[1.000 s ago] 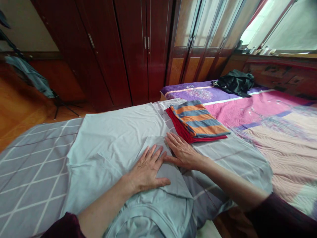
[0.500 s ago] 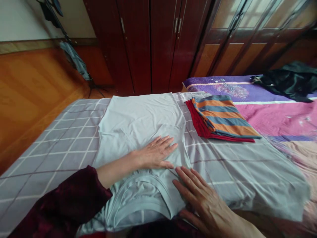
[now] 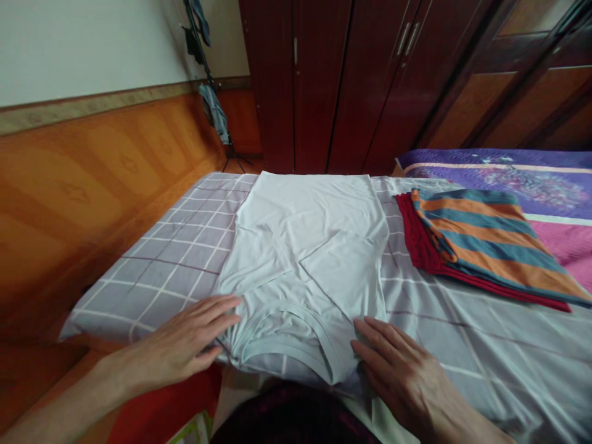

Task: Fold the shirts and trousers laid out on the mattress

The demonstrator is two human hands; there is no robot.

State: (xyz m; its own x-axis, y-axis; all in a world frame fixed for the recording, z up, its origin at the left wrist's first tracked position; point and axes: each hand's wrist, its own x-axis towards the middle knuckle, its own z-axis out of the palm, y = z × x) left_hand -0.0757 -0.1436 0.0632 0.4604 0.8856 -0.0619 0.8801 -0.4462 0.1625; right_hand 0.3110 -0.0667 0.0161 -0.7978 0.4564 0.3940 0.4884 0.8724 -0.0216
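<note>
A pale T-shirt (image 3: 314, 216) lies spread on the checked bedsheet (image 3: 171, 265), its neckline toward me and its hem away. Both sleeves are folded inward across the body. My left hand (image 3: 194, 333) rests at the shirt's left shoulder edge, fingers stretched out and holding nothing. At the right shoulder edge, my right hand (image 3: 398, 364) lies with its fingers extended over the fabric's border. Its thumb is hidden from view.
To the right, a folded orange and blue striped garment (image 3: 490, 234) lies on a folded red one (image 3: 416, 246). Beyond is a purple and pink bedspread (image 3: 504, 166). A dark red wardrobe (image 3: 319, 92) and a clothes stand (image 3: 203, 55) stand behind the bed.
My left hand has left the folded right sleeve and moved to the shirt's left shoulder. My right hand stays by the right shoulder. The view has swung left.
</note>
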